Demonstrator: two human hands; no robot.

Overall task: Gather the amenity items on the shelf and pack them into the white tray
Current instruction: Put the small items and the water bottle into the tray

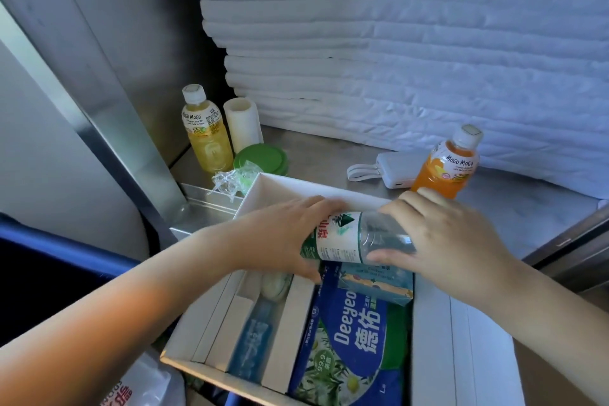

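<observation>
Two hands share one load. Yellow juice bottle (206,135) stands on the shelf (329,155); left hand (283,234) wraps the water bottle (356,237) by its labelled end, right hand (441,237) clasps the clear end, holding it sideways over the white tray (316,186), likely to lie flat; orange juice bottle (445,165) stands unpacked.

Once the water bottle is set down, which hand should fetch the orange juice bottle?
Right, probably: the right hand is nearest the orange juice bottle; the left hand is farther left.

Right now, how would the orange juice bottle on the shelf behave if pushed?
The orange juice bottle looks full, so probably heavy for its size. Tall and upright, it might tip if pushed high, then roll on its round body.
</observation>
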